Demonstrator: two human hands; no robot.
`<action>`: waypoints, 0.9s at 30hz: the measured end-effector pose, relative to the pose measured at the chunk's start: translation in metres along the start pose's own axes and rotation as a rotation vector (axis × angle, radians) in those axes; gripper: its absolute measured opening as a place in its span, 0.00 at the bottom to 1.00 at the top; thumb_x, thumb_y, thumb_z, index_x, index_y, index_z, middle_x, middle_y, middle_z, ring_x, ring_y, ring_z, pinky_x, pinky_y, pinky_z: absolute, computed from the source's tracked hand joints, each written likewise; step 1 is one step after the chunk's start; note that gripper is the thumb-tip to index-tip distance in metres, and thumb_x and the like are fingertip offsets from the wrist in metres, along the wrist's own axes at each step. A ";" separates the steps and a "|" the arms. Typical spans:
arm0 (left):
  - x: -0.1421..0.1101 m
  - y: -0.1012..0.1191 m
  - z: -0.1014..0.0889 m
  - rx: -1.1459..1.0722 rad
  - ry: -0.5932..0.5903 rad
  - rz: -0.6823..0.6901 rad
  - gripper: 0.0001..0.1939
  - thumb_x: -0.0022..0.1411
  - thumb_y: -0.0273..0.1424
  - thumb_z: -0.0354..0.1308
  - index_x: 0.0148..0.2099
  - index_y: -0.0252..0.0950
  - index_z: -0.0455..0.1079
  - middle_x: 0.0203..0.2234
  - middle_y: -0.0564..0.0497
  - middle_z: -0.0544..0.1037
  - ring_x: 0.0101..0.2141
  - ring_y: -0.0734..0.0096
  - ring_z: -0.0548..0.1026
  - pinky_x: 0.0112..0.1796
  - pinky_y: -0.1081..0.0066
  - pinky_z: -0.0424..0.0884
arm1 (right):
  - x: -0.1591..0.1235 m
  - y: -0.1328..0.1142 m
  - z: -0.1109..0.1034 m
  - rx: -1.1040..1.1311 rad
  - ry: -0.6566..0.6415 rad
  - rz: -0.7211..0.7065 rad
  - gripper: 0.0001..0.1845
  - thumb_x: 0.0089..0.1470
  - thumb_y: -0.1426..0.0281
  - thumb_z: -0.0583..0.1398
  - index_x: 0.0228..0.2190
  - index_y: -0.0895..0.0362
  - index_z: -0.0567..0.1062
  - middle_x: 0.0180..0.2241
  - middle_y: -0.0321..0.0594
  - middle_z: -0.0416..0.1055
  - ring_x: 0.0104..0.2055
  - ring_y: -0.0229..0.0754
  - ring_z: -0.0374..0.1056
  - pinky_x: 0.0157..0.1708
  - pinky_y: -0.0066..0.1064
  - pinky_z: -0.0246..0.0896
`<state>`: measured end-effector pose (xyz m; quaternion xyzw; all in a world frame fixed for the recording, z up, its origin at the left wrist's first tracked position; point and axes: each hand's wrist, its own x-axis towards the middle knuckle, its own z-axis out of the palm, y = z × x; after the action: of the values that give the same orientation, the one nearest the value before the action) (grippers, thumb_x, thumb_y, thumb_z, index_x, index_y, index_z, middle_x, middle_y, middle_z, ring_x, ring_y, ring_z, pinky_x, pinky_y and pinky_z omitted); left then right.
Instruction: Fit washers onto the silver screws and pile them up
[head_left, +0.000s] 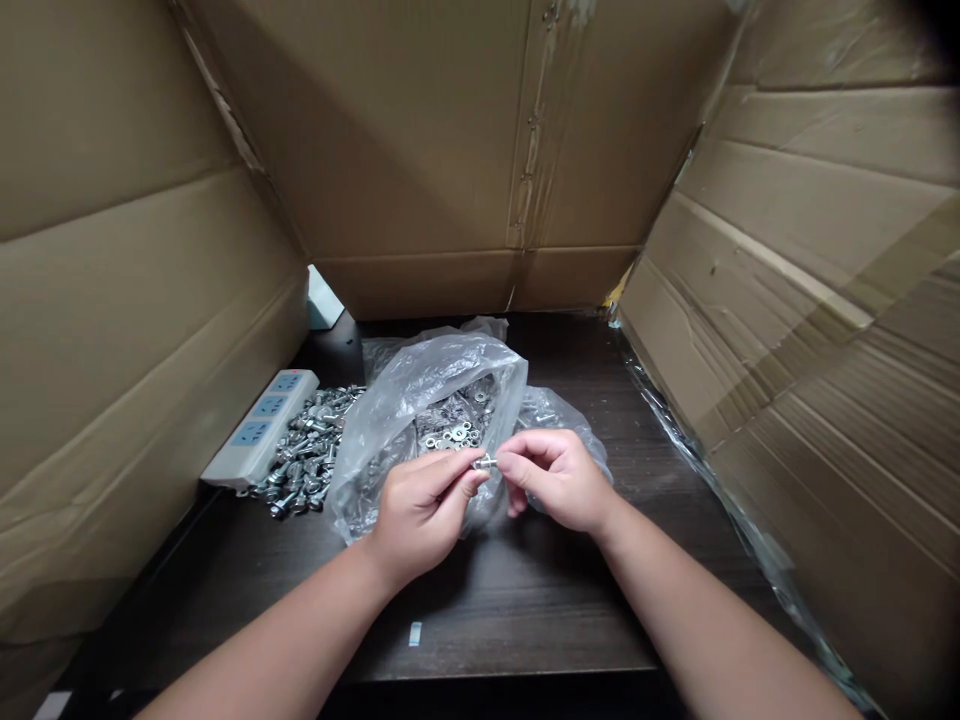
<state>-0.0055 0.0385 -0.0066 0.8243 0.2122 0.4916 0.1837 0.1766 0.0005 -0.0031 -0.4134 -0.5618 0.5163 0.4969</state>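
Between the fingertips of both hands is a small metal bolt (486, 463), lying roughly level, with what looks like a washer or nut on it. My left hand (427, 505) pinches its left end between thumb and index finger. On the right end, the thumb and index finger of my right hand (559, 480) close, the other fingers curled below. Just behind the hands lies a clear plastic bag (420, 375), its mouth spread towards me, with several loose washers (459, 432) inside. Finer details of the bolt are hidden by my fingers.
To the left, a heap of bolts (304, 455) rests against a white power strip (259, 425). Another plastic bag (555, 405) with metal parts sits behind my right hand. Cardboard walls (420, 150) enclose the dark table (525, 610) on three sides. A small paper scrap (415, 634) lies near the front edge.
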 end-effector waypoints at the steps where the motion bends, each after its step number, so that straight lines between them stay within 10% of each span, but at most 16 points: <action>1: 0.000 0.000 0.000 -0.001 -0.003 0.007 0.11 0.60 0.23 0.58 0.45 0.34 0.75 0.22 0.51 0.77 0.22 0.76 0.74 0.25 0.77 0.72 | 0.000 0.001 0.000 0.000 -0.012 0.010 0.17 0.55 0.58 0.62 0.26 0.59 0.73 0.16 0.31 0.66 0.16 0.34 0.66 0.17 0.25 0.64; 10: 0.002 0.001 0.001 -0.005 0.036 -0.123 0.07 0.60 0.24 0.59 0.39 0.35 0.77 0.23 0.52 0.79 0.22 0.76 0.76 0.24 0.78 0.72 | 0.004 0.009 -0.002 0.134 0.036 0.090 0.33 0.57 0.44 0.50 0.32 0.62 0.74 0.23 0.37 0.70 0.19 0.34 0.70 0.20 0.25 0.66; 17: 0.004 0.003 0.001 -0.063 0.052 -0.212 0.07 0.60 0.24 0.58 0.36 0.35 0.77 0.20 0.54 0.76 0.20 0.77 0.73 0.23 0.79 0.71 | 0.002 0.005 0.002 0.178 0.000 -0.026 0.21 0.50 0.64 0.66 0.46 0.54 0.72 0.37 0.39 0.73 0.31 0.38 0.73 0.34 0.33 0.72; 27: 0.000 0.000 -0.002 -0.036 -0.019 -0.021 0.11 0.60 0.22 0.58 0.45 0.36 0.75 0.26 0.51 0.78 0.23 0.76 0.75 0.26 0.77 0.72 | 0.000 0.001 0.004 0.001 0.007 -0.028 0.08 0.53 0.66 0.63 0.35 0.58 0.76 0.22 0.33 0.71 0.21 0.35 0.69 0.23 0.27 0.66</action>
<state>-0.0075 0.0387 -0.0057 0.8232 0.2099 0.4858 0.2057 0.1728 0.0004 -0.0040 -0.4072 -0.5654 0.5081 0.5063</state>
